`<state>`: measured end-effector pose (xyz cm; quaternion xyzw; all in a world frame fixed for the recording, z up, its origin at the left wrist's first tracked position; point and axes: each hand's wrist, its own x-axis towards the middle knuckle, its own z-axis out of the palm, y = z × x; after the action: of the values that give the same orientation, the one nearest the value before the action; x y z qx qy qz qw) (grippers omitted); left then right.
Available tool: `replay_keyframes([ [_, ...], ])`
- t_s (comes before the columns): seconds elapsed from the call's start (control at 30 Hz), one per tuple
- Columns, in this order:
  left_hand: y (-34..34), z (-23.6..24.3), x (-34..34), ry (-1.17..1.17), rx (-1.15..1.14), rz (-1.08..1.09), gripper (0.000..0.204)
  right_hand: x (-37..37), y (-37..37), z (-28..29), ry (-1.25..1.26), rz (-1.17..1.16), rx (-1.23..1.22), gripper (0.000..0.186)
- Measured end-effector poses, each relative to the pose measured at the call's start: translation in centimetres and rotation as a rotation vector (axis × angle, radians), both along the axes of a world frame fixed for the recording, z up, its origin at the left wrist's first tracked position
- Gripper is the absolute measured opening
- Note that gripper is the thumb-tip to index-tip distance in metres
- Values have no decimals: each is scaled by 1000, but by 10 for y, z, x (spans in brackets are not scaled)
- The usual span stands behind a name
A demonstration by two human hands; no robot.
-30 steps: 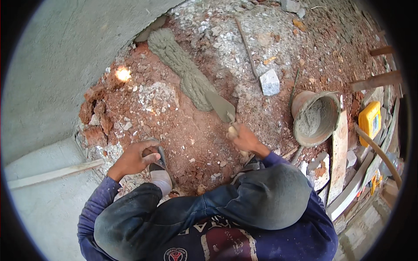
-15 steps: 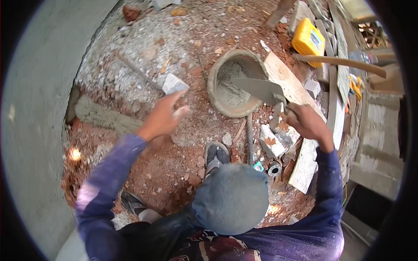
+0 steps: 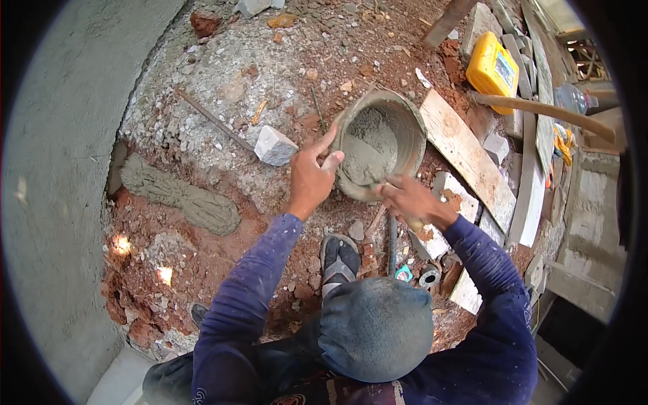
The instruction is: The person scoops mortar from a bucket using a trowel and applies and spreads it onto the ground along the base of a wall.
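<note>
A round bucket (image 3: pixel 417 143) caked with grey mortar stands in front of me, tilted a little. My left hand (image 3: pixel 313 177) grips its left rim, the thumb toward the inside. My right hand (image 3: pixel 413 201), slightly smeared by motion, is closed round the handle of a trowel at the near rim. The trowel blade (image 3: pixel 362 160) dips into the wet mortar (image 3: pixel 378 128) in the bucket and is partly covered by it. Left of the bucket lies a pale block piece (image 3: pixel 275 146). Further left a strip of mortar (image 3: pixel 177 196) is laid on the reddish soil.
A grey wall (image 3: pixel 64 155) bounds the left side. On the right lie wooden boards (image 3: pixel 466 158), broken blocks (image 3: pixel 496 147), a yellow jerrycan (image 3: pixel 491 67) and a long wooden handle (image 3: pixel 547 111). A metal rod (image 3: pixel 212 118) rests on the rubble. My sandalled foot (image 3: pixel 339 260) is near the bucket.
My left hand has moved right from beside the block piece and taken hold of the bucket rim. The trowel has gone down into the mortar, and the bucket has tipped slightly.
</note>
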<state>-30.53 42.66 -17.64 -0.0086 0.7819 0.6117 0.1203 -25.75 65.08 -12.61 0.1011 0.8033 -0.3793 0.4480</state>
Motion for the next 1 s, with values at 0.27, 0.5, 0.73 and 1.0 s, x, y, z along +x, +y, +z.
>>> replay_keyframes([
  [0.27,-77,18,-10,275,-274,-237,45,68,40,31,231,-438,41,35],
  [0.5,-326,112,161,-750,-465,-1040,47,60,6,131,-10,-125,-123,28],
  [0.73,-386,138,356,-991,-15,-207,48,-24,-192,24,-177,141,-551,17],
  [1.0,-376,134,429,-856,40,242,48,-110,-566,-101,803,670,-223,37],
])
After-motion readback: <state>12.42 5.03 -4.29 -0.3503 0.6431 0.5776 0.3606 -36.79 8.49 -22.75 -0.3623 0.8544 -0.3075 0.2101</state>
